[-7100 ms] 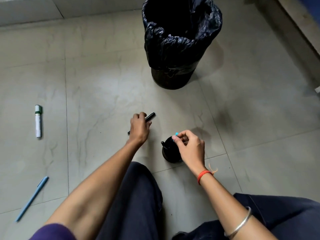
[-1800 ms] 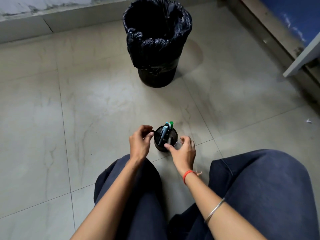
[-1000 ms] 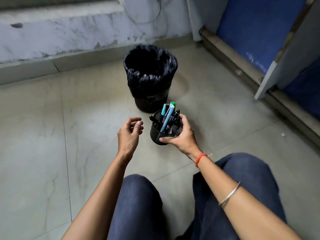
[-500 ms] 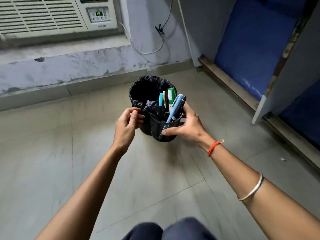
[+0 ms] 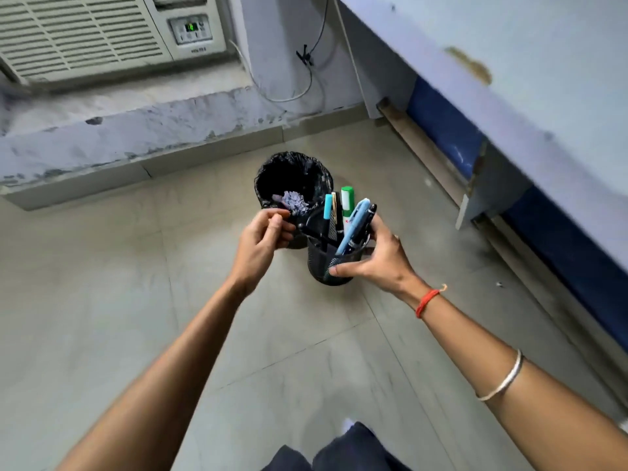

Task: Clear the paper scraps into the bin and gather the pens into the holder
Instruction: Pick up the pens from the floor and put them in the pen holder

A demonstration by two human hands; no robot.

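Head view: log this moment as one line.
right hand: holds pen holder | left hand: pinching black pen in it | bin: paper scraps inside

**Lighting and image quality: soft, even light; motion blur throughout**

Illumination is diffuse and moderate, with a cool bluish cast on the wall (image 5: pixel 258 45) and a warmer tone on the floor (image 5: pixel 102 300). No hard shadows register; no single source can be identified. No glare spots appear. Motion blur softens the whole frame, heaviest on the blue-grey surface (image 5: pixel 509 79) at upper right and on the air conditioner (image 5: pixel 78 32) at upper left. Wide-angle distortion bends straight edges near the frame borders. The bin (image 5: pixel 294 178) interior reads nearly black, its detail largely lost.
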